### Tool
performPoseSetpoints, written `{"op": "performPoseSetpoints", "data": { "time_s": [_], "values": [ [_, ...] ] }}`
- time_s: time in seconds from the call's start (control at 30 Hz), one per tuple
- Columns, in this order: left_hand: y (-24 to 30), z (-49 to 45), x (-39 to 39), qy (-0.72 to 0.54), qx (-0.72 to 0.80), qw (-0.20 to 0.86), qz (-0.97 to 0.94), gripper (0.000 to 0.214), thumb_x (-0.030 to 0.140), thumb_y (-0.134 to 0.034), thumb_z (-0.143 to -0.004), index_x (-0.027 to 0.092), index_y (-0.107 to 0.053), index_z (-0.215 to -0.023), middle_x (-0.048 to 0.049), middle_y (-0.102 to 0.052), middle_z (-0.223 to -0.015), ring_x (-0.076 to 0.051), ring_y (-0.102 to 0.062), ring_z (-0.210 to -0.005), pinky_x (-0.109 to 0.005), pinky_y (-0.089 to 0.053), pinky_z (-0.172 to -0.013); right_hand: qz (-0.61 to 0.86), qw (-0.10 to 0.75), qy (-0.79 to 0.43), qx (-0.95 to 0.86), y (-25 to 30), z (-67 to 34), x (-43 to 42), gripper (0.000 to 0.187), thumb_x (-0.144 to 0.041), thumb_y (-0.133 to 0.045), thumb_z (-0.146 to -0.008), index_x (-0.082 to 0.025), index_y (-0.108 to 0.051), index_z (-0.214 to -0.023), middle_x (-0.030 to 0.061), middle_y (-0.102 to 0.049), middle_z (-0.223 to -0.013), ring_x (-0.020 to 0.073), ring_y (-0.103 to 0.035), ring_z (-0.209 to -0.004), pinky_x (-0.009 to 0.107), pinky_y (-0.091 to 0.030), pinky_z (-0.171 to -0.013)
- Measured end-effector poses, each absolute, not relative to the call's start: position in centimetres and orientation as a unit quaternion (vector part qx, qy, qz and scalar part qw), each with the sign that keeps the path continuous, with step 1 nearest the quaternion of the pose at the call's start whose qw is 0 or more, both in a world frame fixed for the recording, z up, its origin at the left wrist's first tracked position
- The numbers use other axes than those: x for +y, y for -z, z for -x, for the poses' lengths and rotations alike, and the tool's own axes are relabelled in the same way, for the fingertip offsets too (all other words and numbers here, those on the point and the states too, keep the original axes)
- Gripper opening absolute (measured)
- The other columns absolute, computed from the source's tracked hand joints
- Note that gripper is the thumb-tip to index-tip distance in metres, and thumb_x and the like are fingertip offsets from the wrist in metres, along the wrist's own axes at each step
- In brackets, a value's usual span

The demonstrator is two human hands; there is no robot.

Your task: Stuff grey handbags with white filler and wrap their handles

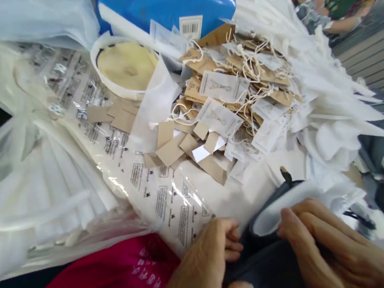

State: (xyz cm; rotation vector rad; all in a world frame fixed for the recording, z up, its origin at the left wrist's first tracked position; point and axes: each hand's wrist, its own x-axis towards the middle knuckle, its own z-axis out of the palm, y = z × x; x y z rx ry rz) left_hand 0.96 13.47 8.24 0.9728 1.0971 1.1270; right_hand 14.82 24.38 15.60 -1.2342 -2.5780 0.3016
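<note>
My left hand (206, 263) is at the lower middle, its fingers curled and its thumb held apart from them. Between them lies dark grey cloth, part of a garment (264, 273) spread below both hands. My right hand (334, 248) is at the lower right, thumb and fingers closed at a white paper sheet (267, 221) tucked inside the garment's dark edge. A small dark loop (286, 175) sticks up at that edge. Forward of my hands, a heap of hang tags (223, 86) with white strings lies beside plain brown card pieces (172, 150).
A blue plastic bin (182, 5) stands behind the tags, next to a roll (128, 67) with a yellowish core. Printed clear plastic (163, 194) covers the surface. White items are stacked at left and right. Red cloth (124, 278) lies lower left. Another person's arm (341, 25) shows upper right.
</note>
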Motion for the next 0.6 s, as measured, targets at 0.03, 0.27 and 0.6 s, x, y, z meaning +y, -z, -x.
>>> {"op": "performPoseSetpoints", "data": {
  "time_s": [0.03,0.27,0.6],
  "values": [
    [-8.2,-1.2,13.8,-0.483,0.462,0.611,-0.424,0.067,0.014,-0.055,-0.077,0.023,-0.032,-0.140,-0.0112,-0.058,-0.128,-0.021,-0.063,-0.106,-0.030,-0.056,-0.087,0.422,0.137,-0.111,-0.889,-15.7,-14.9,24.5,0.029,-0.016,-0.055,-0.088,-0.020,-0.050,-0.060,0.0003,-0.051,-0.060,0.0122,-0.050,-0.056,0.026,-0.042,-0.060],
    [-8.2,-3.4,16.5,-0.454,0.466,0.603,-0.461,0.092,0.020,-0.059,-0.077,0.017,-0.004,-0.151,-0.0193,-0.045,-0.142,-0.028,-0.057,-0.118,-0.035,-0.055,-0.089,0.398,0.086,-0.161,-0.899,-16.4,-15.6,25.6,0.027,-0.013,-0.055,-0.086,-0.020,-0.052,-0.060,0.0004,-0.056,-0.060,0.0115,-0.055,-0.054,0.023,-0.041,-0.049],
    [-7.1,-4.7,17.0,-0.488,0.455,0.557,-0.495,0.088,0.016,-0.050,-0.078,0.019,0.000,-0.151,-0.0134,-0.048,-0.142,-0.025,-0.055,-0.122,-0.034,-0.049,-0.100,0.311,-0.006,-0.088,-0.946,-14.3,-15.8,26.9,0.023,-0.015,-0.040,-0.092,-0.021,-0.060,-0.082,0.0010,-0.062,-0.072,0.0175,-0.061,-0.076,0.044,-0.036,-0.104]
  ]
}}
